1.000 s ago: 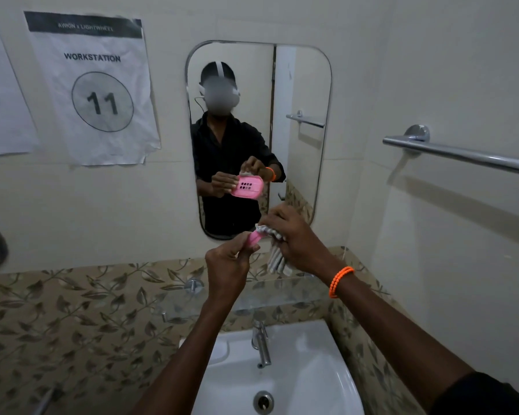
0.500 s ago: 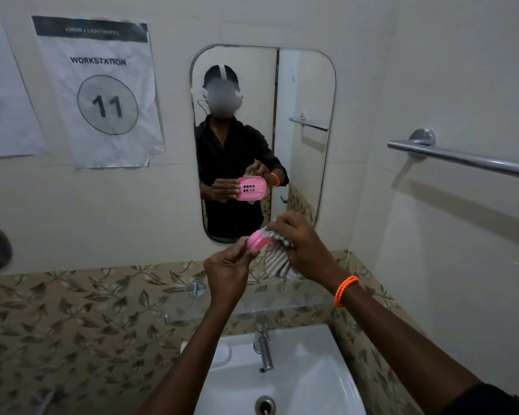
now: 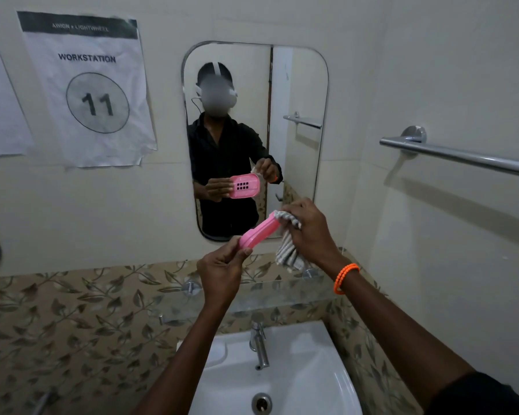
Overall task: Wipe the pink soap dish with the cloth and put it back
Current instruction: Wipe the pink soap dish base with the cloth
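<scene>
My left hand [image 3: 222, 269] grips the lower end of the pink soap dish [image 3: 259, 230], which is held up edge-on and tilted in front of the mirror [image 3: 297, 85]. My right hand [image 3: 307, 232] holds a grey-and-white striped cloth [image 3: 288, 253] bunched against the dish's upper end; the rest of the cloth hangs below the hand. The mirror reflects the dish's slotted underside. The inside of the dish is hidden from me.
A glass shelf [image 3: 282, 293] runs along the wall under the mirror, above a white sink [image 3: 306, 381] with a chrome tap [image 3: 259, 344]. A chrome towel bar [image 3: 462, 155] sticks out on the right wall. Paper signs [image 3: 87, 88] hang at the left.
The cloth hand has slid to the dish's far upper end, so more of the pink dish shows. Both hands stay raised in front of the mirror.
</scene>
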